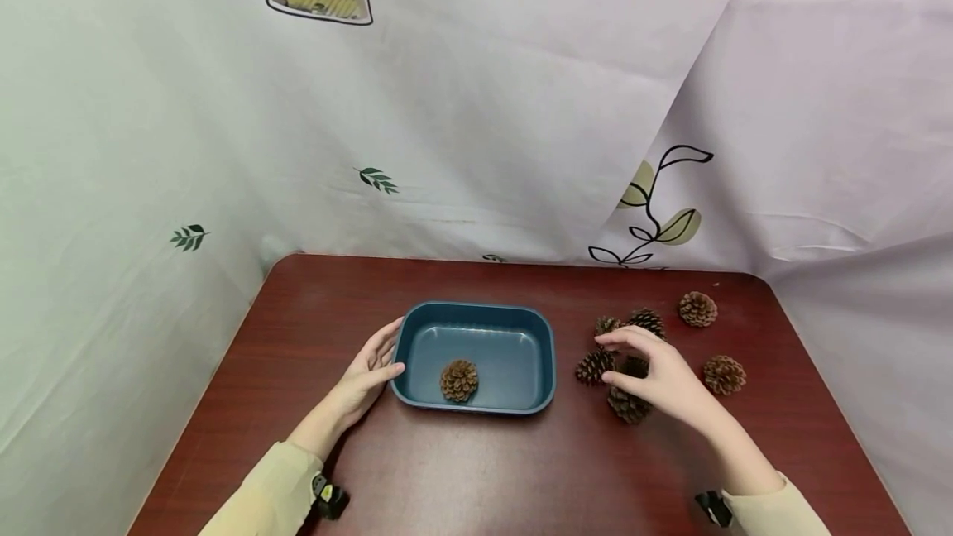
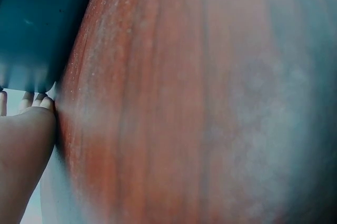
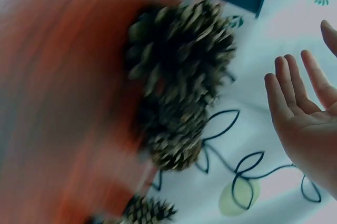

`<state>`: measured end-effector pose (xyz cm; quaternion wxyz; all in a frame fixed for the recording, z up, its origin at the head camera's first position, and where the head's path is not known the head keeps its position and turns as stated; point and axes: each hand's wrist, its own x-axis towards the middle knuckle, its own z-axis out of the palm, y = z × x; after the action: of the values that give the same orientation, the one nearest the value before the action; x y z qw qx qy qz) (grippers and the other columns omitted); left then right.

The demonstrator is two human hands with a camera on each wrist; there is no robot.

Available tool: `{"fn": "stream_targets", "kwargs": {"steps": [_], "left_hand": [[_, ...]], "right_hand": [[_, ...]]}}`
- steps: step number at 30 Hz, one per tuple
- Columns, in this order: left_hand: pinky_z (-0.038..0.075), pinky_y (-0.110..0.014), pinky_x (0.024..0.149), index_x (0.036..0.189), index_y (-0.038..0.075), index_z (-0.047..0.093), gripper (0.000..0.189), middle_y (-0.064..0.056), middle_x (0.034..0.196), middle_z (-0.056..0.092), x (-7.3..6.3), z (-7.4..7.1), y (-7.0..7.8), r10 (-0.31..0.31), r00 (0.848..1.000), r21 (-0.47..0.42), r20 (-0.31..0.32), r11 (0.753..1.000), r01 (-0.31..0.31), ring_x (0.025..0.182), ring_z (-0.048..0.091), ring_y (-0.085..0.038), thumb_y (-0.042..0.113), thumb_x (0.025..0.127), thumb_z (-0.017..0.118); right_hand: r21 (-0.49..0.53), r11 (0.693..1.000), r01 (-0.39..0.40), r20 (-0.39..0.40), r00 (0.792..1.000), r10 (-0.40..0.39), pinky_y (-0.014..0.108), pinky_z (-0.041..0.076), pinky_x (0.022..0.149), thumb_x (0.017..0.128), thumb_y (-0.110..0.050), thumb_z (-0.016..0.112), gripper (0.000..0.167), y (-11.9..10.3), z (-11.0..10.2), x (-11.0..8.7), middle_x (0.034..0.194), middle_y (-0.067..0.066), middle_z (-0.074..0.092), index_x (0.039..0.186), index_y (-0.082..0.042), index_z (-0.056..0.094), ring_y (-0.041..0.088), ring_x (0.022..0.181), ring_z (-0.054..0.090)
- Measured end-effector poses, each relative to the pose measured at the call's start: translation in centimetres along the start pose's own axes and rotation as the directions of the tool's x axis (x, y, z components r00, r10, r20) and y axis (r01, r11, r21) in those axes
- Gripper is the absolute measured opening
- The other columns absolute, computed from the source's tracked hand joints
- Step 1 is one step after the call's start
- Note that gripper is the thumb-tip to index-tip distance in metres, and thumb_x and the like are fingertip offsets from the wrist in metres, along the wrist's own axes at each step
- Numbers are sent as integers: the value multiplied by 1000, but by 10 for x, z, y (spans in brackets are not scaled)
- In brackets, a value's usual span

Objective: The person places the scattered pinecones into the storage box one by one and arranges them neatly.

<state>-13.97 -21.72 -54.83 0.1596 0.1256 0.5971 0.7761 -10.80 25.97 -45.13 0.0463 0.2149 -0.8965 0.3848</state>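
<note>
A blue rectangular tray (image 1: pixel 484 313) stands on the table with one pine cone (image 1: pixel 459 380) inside, toward its near left. My left hand (image 1: pixel 365 375) holds the tray's left end, thumb at the rim and fingers along the outer wall. In the left wrist view, fingertips (image 2: pixel 46 101) meet the tray wall (image 2: pixel 31 34). Over a cluster of pine cones (image 1: pixel 594 367) right of the tray, my right hand (image 1: pixel 663 370) hovers with thumb and fingers spread apart, holding nothing. The right wrist view shows this hand (image 3: pixel 310 124) apart from a large pine cone (image 3: pixel 181 50).
Two separate pine cones lie farther right, one at the back (image 1: pixel 697 309) and one nearer (image 1: pixel 724 375). The dark red table (image 1: pixel 447 470) has rounded back corners. A white patterned cloth (image 1: pixel 476 122) hangs behind it.
</note>
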Motion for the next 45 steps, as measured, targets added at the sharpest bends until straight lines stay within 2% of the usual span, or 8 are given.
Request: {"fn": "stream_targets", "kwargs": {"steps": [4,9,12,17,23,32,39,45], "left_hand": [[47,-16,111,170,6,18,79,15,158,45,0,-1,-1,12,1000,-6,1,1000,-12,143,50,3,-10,102,56],[47,-16,111,170,6,18,79,15,158,45,0,-2,-1,9,1000,-1,2,1000,-9,144,49,3,-10,102,56],[47,-15,111,170,5,18,80,15,158,45,0,-1,-1,5,1000,-1,-4,1000,-5,144,49,3,-8,102,58],[48,-16,110,170,5,17,80,15,158,45,0,1,0,4,1000,-7,-4,1000,-4,143,50,3,-7,102,59],[48,-16,111,169,5,18,79,15,158,45,1,2,1,11,1000,-5,3,1000,-11,143,50,3,-10,102,56],[48,-16,111,169,4,18,79,14,158,47,1,0,0,20,1000,-9,6,1000,-20,143,50,3,-10,102,57],[48,-17,111,169,5,20,78,12,159,46,2,-1,-1,30,999,-16,14,999,-30,144,51,1,-11,102,56],[48,-17,111,169,5,20,78,12,159,46,1,1,1,30,999,-25,13,999,-29,143,51,1,-10,102,56]], "right_hand": [[-12,1000,-2,-22,1000,2,11,55,90,83,-4,90,46,9,-4,-11,120,6,72,126,-7,74,6,105,70],[-12,1000,-25,-35,999,25,9,53,89,81,-2,91,46,17,-5,-25,118,6,73,124,-6,74,-2,106,66],[-28,999,-31,-48,998,30,5,50,93,79,-3,92,47,21,-4,-32,116,6,74,123,-7,75,-1,105,67],[-75,996,-41,-75,997,35,8,50,89,77,-7,94,47,28,-3,-44,111,5,74,121,-9,75,0,100,67],[-37,997,-69,-86,994,66,4,49,88,77,-4,93,47,33,0,-54,110,6,74,121,-8,75,-3,98,68],[-12,999,-36,-142,989,34,2,47,91,73,2,94,51,42,7,-62,114,7,71,120,-5,76,-5,100,66],[28,996,-88,-128,988,91,2,48,92,75,1,93,53,43,10,-65,115,9,70,124,-4,74,-8,103,63],[-21,994,-107,-120,987,104,2,47,91,74,-1,95,56,42,13,-63,115,8,70,125,-5,73,-3,102,64]]}}
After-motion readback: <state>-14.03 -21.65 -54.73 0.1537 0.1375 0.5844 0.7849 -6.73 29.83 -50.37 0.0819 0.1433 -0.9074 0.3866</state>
